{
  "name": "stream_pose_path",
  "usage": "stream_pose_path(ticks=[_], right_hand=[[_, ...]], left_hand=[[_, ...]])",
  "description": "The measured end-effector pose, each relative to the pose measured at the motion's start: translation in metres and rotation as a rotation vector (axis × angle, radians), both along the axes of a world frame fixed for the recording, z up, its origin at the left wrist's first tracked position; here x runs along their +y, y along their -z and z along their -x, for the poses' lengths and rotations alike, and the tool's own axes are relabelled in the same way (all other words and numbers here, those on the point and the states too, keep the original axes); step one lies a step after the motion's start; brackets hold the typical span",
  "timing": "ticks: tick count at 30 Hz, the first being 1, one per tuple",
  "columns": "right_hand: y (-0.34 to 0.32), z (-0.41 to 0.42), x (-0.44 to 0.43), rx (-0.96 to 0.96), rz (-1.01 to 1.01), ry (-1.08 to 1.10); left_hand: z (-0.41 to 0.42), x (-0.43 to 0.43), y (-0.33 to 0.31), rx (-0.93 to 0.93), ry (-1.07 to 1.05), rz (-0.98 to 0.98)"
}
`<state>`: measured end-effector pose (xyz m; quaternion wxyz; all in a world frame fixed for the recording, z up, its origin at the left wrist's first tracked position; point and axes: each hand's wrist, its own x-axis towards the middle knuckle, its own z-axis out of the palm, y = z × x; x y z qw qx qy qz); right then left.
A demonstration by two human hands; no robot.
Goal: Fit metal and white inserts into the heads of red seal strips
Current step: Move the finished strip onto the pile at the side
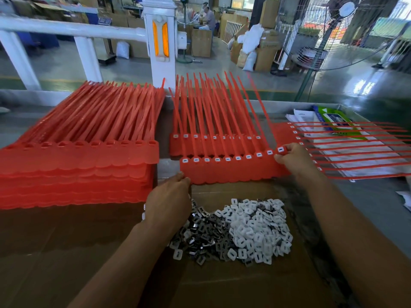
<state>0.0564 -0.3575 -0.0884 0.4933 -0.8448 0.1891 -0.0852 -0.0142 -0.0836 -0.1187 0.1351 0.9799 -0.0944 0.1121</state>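
Over at the far edge of the cardboard sheet [222, 285], the person had a joined row of red seal strips [231, 172] held at both ends. The left hand [169, 196] pinched its near left corner, and the right hand [293, 160] gripped the end head on the right, thumb on the insert. Every head in that row showed white in it, so I figured it was done bar a last press. Loose white inserts [255, 227] and metal inserts [206, 236] sat heaped mid-cardboard, and the stack of unfilled strips [77, 165] waited at the left edge. A finished row [333, 152] lay sideways off to the right. My two cents: seat that last insert flush, then lift the row flat from both ends. If it sags, the tails could snag the filled row behind [213, 138].
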Motion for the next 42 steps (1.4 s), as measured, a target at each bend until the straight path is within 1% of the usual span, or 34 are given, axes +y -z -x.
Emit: stream_pose_path(ticks=[2, 5, 8, 12, 14, 16, 22, 34, 37, 39, 42], right_hand=[[0.0, 0.002, -0.002, 0.068, -0.068, -0.045], [-0.002, 0.004, -0.003, 0.149, -0.033, -0.057], [-0.003, 0.002, -0.003, 0.076, -0.032, -0.05], [-0.004, 0.004, -0.007, -0.072, -0.173, -0.029], [-0.004, 0.005, -0.012, -0.108, -0.193, 0.0], [-0.003, 0.007, -0.017, -0.111, -0.2, 0.02], [0.004, 0.002, -0.014, -0.095, -0.319, 0.066], [0.009, -0.036, 0.028, -0.072, -0.292, 0.065], [0.011, -0.047, 0.034, -0.099, -0.278, 0.092], [0.013, -0.055, 0.035, -0.128, -0.221, 0.163], [0.019, -0.062, 0.029, -0.135, -0.035, 0.227]], left_hand=[[0.0, 0.0, 0.0, -0.005, 0.003, -0.013], [-0.001, 0.002, 0.001, 0.001, 0.011, -0.014], [-0.001, 0.001, 0.002, 0.004, 0.005, 0.007], [0.0, -0.001, 0.001, -0.001, -0.014, 0.054], [0.0, -0.002, 0.002, -0.006, -0.021, 0.082], [0.0, -0.002, 0.004, -0.017, -0.02, 0.093], [0.001, -0.001, 0.001, -0.022, -0.021, 0.049], [0.001, 0.0, -0.002, -0.018, -0.005, -0.018], [0.001, 0.001, -0.001, -0.021, -0.004, -0.038], [0.001, 0.001, -0.001, -0.019, 0.001, -0.038], [0.001, 0.001, 0.0, -0.021, -0.006, -0.023]])
